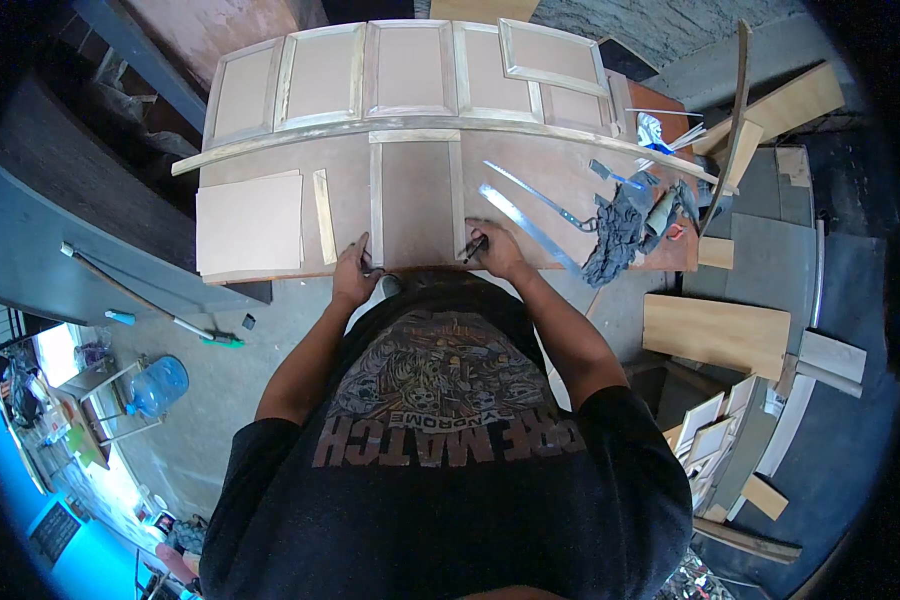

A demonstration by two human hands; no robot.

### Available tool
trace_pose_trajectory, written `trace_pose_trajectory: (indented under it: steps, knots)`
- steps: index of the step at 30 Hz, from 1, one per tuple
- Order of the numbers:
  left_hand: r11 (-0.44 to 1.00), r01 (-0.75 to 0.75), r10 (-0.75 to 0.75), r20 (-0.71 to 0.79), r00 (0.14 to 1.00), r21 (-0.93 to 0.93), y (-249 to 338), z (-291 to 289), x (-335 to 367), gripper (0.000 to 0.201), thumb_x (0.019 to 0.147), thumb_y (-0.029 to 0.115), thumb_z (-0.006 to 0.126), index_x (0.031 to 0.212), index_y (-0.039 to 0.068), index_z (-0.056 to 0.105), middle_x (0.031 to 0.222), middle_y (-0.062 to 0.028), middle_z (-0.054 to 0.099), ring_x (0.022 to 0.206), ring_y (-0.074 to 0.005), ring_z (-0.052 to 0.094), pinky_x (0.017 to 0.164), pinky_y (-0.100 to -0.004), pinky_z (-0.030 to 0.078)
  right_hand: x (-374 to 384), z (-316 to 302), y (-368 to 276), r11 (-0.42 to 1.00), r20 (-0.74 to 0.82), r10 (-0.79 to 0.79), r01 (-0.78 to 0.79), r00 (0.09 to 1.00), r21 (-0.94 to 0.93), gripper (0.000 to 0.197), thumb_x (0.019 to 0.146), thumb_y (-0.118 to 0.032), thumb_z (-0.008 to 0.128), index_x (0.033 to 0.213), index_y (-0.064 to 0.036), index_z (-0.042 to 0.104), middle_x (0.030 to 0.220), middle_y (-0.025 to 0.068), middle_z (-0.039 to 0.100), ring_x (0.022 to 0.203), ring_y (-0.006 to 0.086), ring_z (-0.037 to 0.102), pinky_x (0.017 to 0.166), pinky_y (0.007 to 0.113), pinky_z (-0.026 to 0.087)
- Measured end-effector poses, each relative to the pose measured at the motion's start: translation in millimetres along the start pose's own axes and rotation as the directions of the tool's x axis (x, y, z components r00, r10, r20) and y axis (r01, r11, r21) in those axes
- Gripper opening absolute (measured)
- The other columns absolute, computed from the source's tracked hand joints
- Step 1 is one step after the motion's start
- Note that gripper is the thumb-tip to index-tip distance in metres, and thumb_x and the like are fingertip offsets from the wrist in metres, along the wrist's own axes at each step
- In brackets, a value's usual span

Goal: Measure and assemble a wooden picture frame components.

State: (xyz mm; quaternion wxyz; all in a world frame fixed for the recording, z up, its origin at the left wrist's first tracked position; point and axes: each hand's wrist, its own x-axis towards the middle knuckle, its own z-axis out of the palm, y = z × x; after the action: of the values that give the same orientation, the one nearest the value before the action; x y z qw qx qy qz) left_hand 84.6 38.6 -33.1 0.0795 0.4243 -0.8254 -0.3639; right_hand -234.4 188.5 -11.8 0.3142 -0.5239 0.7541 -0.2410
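right grip [497, 248] pinching small dark tool [477, 244] | left grip [352, 270] at wooden frame's [376, 195] left side, whether pinching cannot be told | frame flat on worktop [342, 160] between both grips, at near edge | translucent blue jug [160, 386] left of worktop, contents unclear

A black T-shirt [450, 530] with short, loose sleeves [635, 432] is worn. It bears a faded, muted graphic [442, 368] and blocky reddish-brown lettering [450, 452]. The left hand [352, 267] and right hand [496, 246] are bare.
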Motion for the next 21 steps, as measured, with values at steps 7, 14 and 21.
trace_pose_trajectory:
  steps: [7, 14, 21]
  knots:
    - [0.995, 0.035, -0.031, 0.045, 0.999, -0.089, -2.6, 0.5, 2.7, 0.09, 0.075, 0.006, 0.085, 0.155, 0.004, 0.045, 0.097, -0.0121, 0.061, 0.095, -0.0311, 0.061, 0.091, -0.0416, 0.052, 5.3, 0.1, 11.1, 0.998, 0.022, 0.045, -0.046, 0.999, 0.048, 0.059, 0.083, 0.004, 0.067, 0.141, -0.007, 0.063, 0.105, 0.0147, 0.072, 0.1, 0.0317, 0.07, 0.093, 0.039, 0.055]
    - [0.993, -0.011, 0.009, -0.015, 1.0, -0.118, -10.9, 6.4, 1.5, 0.083, 0.077, 0.0, 0.08, 0.153, 0.004, 0.048, 0.095, -0.0118, 0.062, 0.092, -0.0309, 0.061, 0.089, -0.042, 0.052, 4.5, -1.0, 6.7, 0.998, 0.006, 0.055, -0.055, 0.998, 0.036, 0.056, 0.082, 0.004, 0.067, 0.138, -0.005, 0.065, 0.107, 0.0156, 0.071, 0.1, 0.0321, 0.069, 0.093, 0.039, 0.055]
    - [0.994, -0.007, 0.005, -0.016, 1.0, -0.109, -5.4, 0.7, 0.4, 0.081, 0.077, -0.001, 0.079, 0.152, 0.005, 0.05, 0.094, -0.0126, 0.062, 0.09, -0.0314, 0.061, 0.089, -0.0421, 0.052, 5.8, 7.9, 22.5, 0.998, -0.012, 0.043, -0.042, 0.999, 0.052, 0.054, 0.082, 0.003, 0.068, 0.135, -0.0034, 0.066, 0.104, 0.0148, 0.07, 0.101, 0.0303, 0.07, 0.093, 0.037, 0.055]
